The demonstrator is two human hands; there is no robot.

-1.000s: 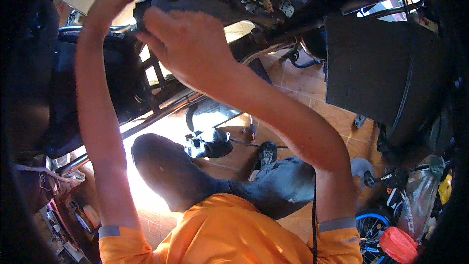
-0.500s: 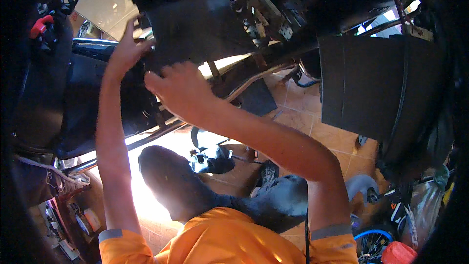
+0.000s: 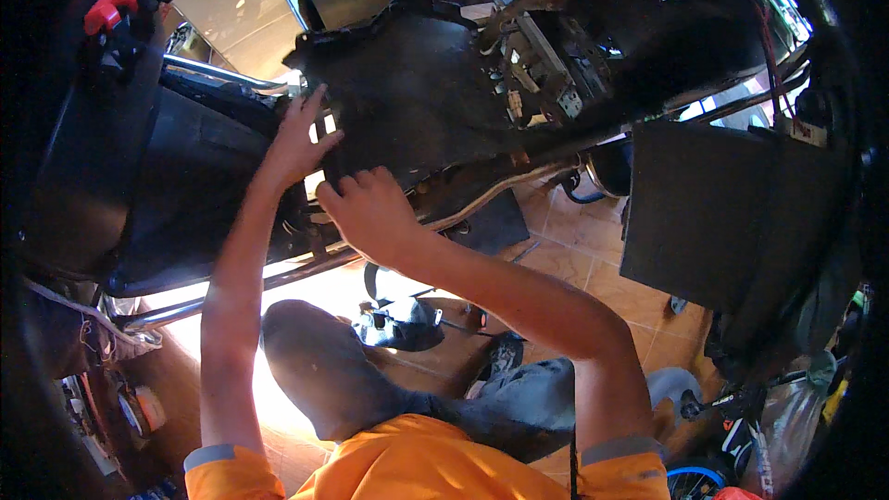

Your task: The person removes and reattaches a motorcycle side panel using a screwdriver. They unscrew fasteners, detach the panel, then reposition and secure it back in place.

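A black, stiff-looking panel (image 3: 407, 93) lies over a dark metal frame (image 3: 482, 199) in front of me. My left hand (image 3: 301, 143) is at its left edge, thumb and fingers bent around a corner beside a bright gap. Lower down, my right hand (image 3: 375, 213) has its fingers curled over the panel's near edge; the fingertips are partly hidden. On the right of the panel, bare metal brackets (image 3: 546, 65) show within the frame.
Further black panels stand at the left (image 3: 190, 185) and right (image 3: 713, 213). Red-handled clamps (image 3: 111, 14) sit at the upper left. A bent leg in grey trousers (image 3: 315, 352) is below my arms. Beneath the frame are a tiled floor (image 3: 579, 255) and a blue-rimmed wheel (image 3: 694, 477).
The black panel appears lower and flatter, and a dark box-like part behind it now shows. Both hands have moved along with its edge. The whole view has also shifted somewhat.
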